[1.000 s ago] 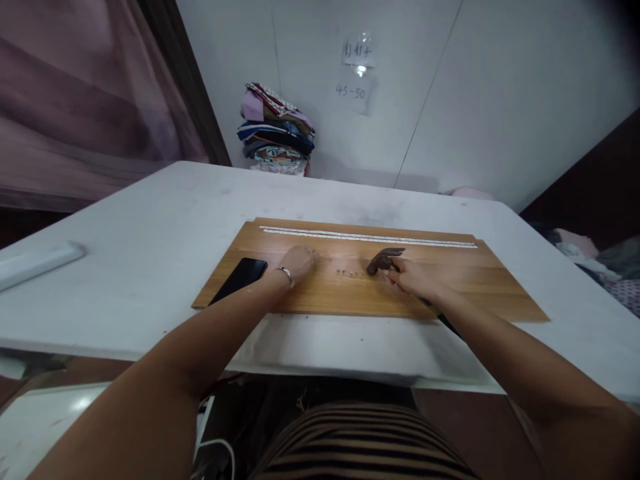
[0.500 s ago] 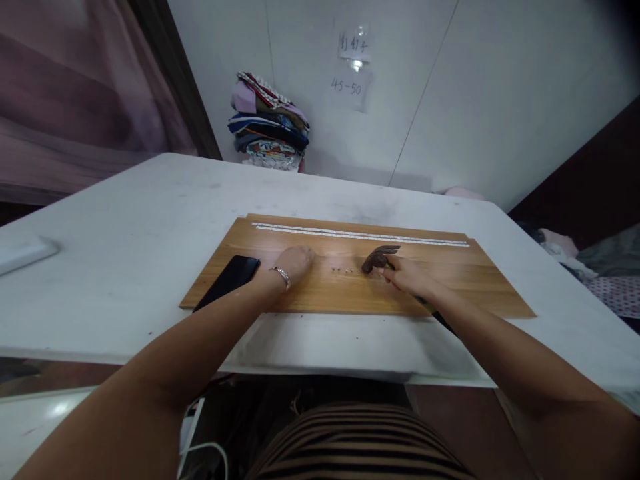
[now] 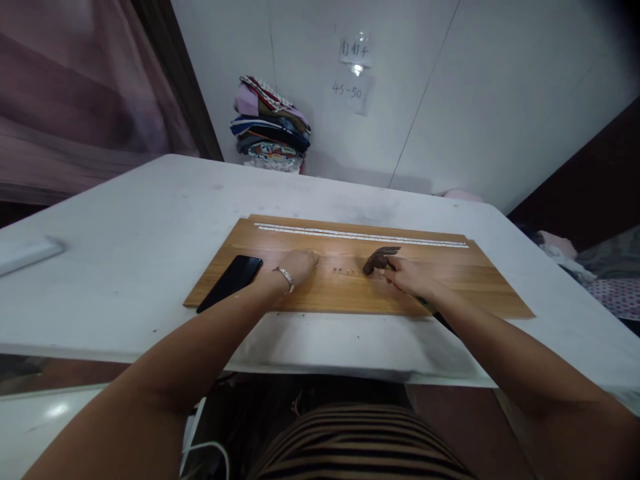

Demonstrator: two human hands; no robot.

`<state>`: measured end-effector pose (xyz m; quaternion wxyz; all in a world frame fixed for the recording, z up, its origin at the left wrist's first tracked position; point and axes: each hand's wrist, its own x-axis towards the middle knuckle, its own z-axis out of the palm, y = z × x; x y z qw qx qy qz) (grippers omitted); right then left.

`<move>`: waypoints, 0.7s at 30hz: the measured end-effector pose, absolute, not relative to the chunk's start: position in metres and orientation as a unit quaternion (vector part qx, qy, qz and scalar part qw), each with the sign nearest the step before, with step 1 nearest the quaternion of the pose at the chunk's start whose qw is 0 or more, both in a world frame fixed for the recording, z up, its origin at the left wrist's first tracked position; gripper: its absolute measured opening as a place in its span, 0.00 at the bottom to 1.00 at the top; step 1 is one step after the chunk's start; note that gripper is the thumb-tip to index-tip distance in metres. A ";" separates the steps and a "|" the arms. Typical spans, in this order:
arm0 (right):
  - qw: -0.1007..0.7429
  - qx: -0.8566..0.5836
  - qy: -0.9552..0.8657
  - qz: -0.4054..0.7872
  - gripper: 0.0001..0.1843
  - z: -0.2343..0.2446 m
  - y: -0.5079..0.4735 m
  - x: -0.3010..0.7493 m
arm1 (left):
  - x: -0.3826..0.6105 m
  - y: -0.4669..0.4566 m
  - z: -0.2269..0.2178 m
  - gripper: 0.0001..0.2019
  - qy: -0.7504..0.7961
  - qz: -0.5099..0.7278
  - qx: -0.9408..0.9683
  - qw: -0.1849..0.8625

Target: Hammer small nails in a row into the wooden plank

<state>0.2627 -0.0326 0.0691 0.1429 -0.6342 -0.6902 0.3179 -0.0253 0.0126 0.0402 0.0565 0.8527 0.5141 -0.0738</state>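
My right hand (image 3: 406,275) is closed round a claw hammer (image 3: 379,259), its dark head low over the wooden board (image 3: 325,297) and its handle running back under my forearm. Left of the hammer head, several small nails (image 3: 341,270) form a short row on the board. My left hand (image 3: 300,267), with a bracelet at the wrist, rests on the board left of that row. Its fingers are curled together, and whatever they may pinch is too small to make out.
A black phone (image 3: 231,283) lies on the board's left part. Two white measuring strips (image 3: 360,235) run along its far edge. The board is on a white table (image 3: 125,267). Folded clothes (image 3: 273,127) are stacked by the wall, below and left of handwritten paper notes (image 3: 349,93).
The view has shifted slightly. My left hand has edged a little to the right, while the hammer and my right hand stay nearly where they were.
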 end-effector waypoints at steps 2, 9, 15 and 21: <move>0.158 -0.629 -0.688 0.326 0.10 0.068 -0.032 0.263 | -0.025 0.012 0.041 0.15 0.518 -0.074 0.850 0.057; 0.169 -0.615 -0.696 0.328 0.09 0.064 -0.030 0.263 | -0.024 0.004 0.042 0.15 0.529 -0.070 0.844 0.045; 0.163 -0.632 -0.682 0.332 0.12 0.063 -0.028 0.264 | -0.026 -0.003 0.044 0.15 0.535 -0.061 0.841 0.051; 0.140 -0.639 -0.686 0.319 0.10 0.063 -0.026 0.262 | -0.025 -0.008 0.046 0.17 0.542 -0.069 0.836 0.048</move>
